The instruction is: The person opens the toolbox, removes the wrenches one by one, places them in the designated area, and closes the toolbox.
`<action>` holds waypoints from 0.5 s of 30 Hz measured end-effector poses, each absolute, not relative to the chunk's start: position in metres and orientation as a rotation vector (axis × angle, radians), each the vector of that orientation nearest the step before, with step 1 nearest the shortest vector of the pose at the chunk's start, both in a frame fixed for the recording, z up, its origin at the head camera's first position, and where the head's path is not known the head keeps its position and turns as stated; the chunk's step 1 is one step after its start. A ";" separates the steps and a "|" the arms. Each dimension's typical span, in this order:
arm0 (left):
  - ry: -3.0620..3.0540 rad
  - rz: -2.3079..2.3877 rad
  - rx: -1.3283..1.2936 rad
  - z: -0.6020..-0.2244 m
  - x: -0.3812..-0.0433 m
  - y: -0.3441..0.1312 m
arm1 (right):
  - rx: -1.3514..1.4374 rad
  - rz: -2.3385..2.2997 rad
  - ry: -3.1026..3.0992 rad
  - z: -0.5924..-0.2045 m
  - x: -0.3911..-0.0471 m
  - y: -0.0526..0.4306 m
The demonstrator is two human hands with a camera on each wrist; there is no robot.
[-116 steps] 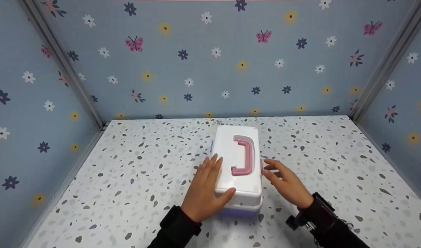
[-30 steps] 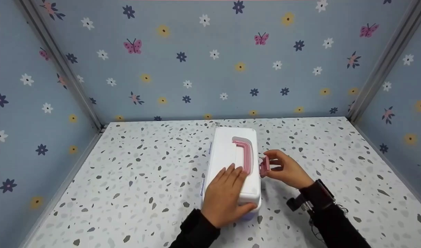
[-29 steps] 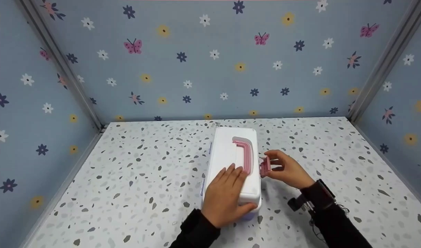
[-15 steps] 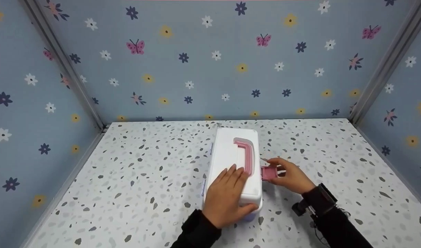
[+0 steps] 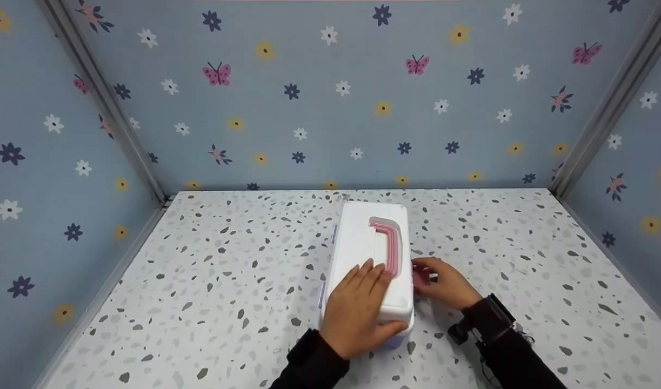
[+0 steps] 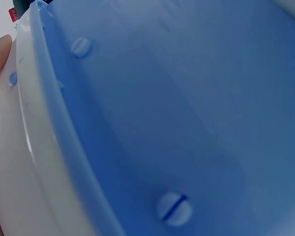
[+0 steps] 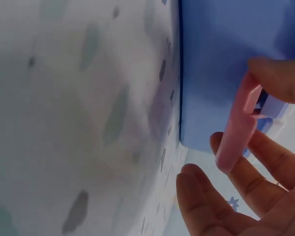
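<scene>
The box (image 5: 354,254) sits on the bench (image 5: 227,281), lower centre of the head view. I judge it light, stiff, slick; carry by the pink handle (image 5: 393,254). My left grip (image 5: 357,316): fingers extended on the lid (image 5: 362,219). Right grip (image 5: 446,284): clamped on the pink latch (image 7: 238,130). Red tag (image 6: 13,15), left wrist view, upper left: illegible.

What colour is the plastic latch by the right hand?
The latch is pink; best view: right wrist.

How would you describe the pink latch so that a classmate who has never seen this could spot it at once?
On the speckled table stands a white-topped box. On its right side, held by the right hand, is a small pink latch. It sticks out from the side, unlike the handle, also pink, which lies flat on top.
</scene>
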State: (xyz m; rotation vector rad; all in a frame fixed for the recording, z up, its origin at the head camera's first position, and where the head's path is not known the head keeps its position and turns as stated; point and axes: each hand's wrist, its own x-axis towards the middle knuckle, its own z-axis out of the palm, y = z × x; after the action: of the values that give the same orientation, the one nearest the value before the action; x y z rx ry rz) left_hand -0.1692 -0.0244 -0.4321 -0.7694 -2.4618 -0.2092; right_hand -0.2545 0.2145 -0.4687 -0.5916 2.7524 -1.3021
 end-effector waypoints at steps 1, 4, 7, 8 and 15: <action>-2.465 -0.210 -0.769 -0.432 -0.169 -0.024 | -0.590 -1.304 2.748 -0.469 -0.254 0.213; -2.479 -0.214 -0.766 -0.431 -0.169 -0.024 | -0.549 -1.307 2.731 -0.470 -0.255 0.210; -2.491 -0.214 -0.761 -0.431 -0.169 -0.024 | -0.476 -1.326 2.696 -0.470 -0.255 0.208; -2.492 -0.214 -0.761 -0.431 -0.169 -0.024 | -0.455 -1.337 2.679 -0.470 -0.255 0.207; -2.470 -0.215 -0.774 -0.431 -0.169 -0.024 | -0.434 -1.508 2.477 -0.472 -0.257 0.207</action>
State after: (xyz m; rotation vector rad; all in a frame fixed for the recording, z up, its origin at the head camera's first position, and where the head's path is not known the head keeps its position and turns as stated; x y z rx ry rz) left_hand -0.1687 -0.0242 -0.4311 -0.7735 -2.4704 -0.2152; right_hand -0.2574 0.2070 -0.4722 -0.4335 2.4769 -1.5077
